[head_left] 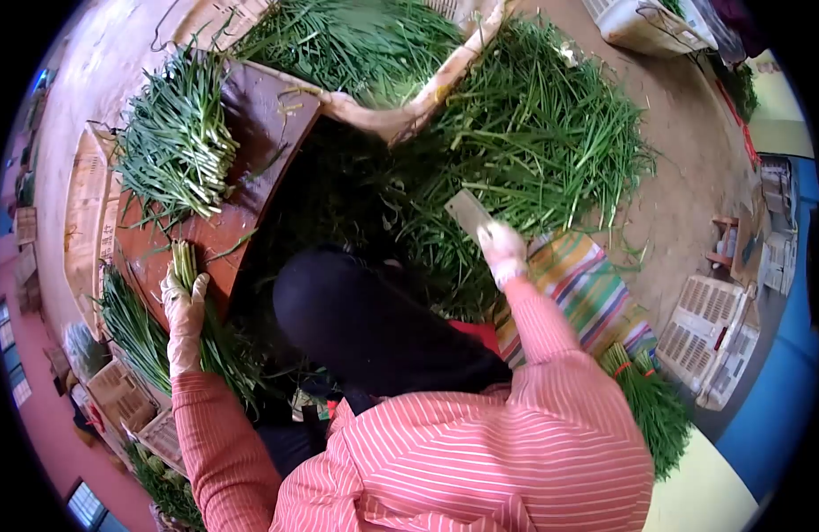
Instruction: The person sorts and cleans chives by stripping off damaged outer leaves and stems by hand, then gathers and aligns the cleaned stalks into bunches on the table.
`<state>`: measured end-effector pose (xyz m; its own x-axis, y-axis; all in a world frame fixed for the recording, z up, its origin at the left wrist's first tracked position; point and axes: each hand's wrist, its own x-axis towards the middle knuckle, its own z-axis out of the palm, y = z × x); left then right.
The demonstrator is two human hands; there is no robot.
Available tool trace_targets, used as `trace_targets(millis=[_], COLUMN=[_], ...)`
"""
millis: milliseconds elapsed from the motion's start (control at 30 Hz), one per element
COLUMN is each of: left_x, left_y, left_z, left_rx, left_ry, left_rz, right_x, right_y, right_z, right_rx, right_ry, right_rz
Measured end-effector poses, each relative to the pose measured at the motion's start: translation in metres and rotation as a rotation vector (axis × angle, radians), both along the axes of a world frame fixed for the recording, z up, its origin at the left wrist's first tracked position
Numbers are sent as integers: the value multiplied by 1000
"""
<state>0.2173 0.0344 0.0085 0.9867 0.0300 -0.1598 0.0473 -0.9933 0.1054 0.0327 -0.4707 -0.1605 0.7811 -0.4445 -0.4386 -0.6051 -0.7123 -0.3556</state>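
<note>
My left hand [185, 312], in a white glove, is wrapped round a bunch of long green stalks that look like chives [184, 260]. The pale cut ends point away from me over a red-brown board [219, 253], and the leaves trail back past my wrist. Farther up the board lies a loose heap of the same chives [174, 142], white ends to the right. My right hand [501, 248], also gloved, is closed on a cleaver [469, 213]; its handle is hidden in the fingers. The flat blade is out over scattered greens, well apart from the bunch.
A large pile of loose greens [551, 124] covers the ground at right. More greens [356, 44] lie behind a pale curved rim [409, 115]. A striped sack [578, 284], tied bundles [644, 399] and plastic crates [706, 328] stand to my right. Another crate [90, 213] is beyond the board.
</note>
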Motion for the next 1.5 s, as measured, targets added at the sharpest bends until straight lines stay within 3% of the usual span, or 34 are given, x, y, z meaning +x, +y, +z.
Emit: trace_targets(millis=[33,67,133,200,267,333,467,533,600,667,733,800,833,867,933,967,1000,1100,1133,1200,1233,1267,1333,1367,1433,1500], left_x=[3,3,-1,-2,-2,-3,-6,-9,-10,-12,-18,-23,-24,-25,-25,-23,-22,-19,-19,-22,-22,-24,-21,-19,-18,-18], left_y=[-2,-1,-1,9,6,2,-5,-8,-14,-3,-7,-14,-17,-20,-30,-34,-34,-37,-37,-42,-45,-46,-45,-44,-44,-44], left_z=[-2,-2,0,-10,-8,-7,-2,-4,1,-15,-15,-7,-3,-2,6,13,16,12,11,11,16,4,9,10,9,10], left_rx=[-1,8,19,9,-3,37,-2,-51,-71,-122,-121,-166,-168,-133,-75,-77,-84,-6,-10,47,76,163,83,78,34,22], left_ry=[-19,-10,10,-54,-60,-91,-80,-133,-182,-242,-279,-283,-251,-255,-196,-134,-89,-73,-52,-103,-63,-140,-51,-58,-12,-27], left_rz=[11,15,20,-14,-7,-45,-1,29,10,-24,-2,-4,12,18,91,118,133,176,178,168,175,149,174,176,188,186], right_x=[-20,-25,-48,-39,-45,-47,-60,-67,-71,-78,-56,-40,-26,-10,13,27,37,67,76,87,92,101,119,129,153,174], right_y=[-8,-2,0,8,0,5,0,4,9,-6,4,25,40,51,66,71,65,55,70,101,123,145,169,187,206,226], right_z=[-48,-44,-103,-103,-144,-150,-97,-50,-7,13,83,140,161,178,197,215,207,225,256,279,279,283,256,255,227,206], right_rx=[-32,-54,-59,-168,-203,-397,-69,-28,-187,-151,222,144,207,62,-129,-174,-142,129,547,756,785,645,187,129,319,145], right_ry=[194,314,368,592,641,557,322,257,218,269,301,-223,-390,-600,-618,-504,-574,-328,-112,-69,-175,-253,-613,-655,-487,-459], right_rz=[-40,-154,-351,-354,-325,-176,-73,-252,-190,1,-73,405,452,553,510,548,531,340,117,79,118,267,648,732,740,773])
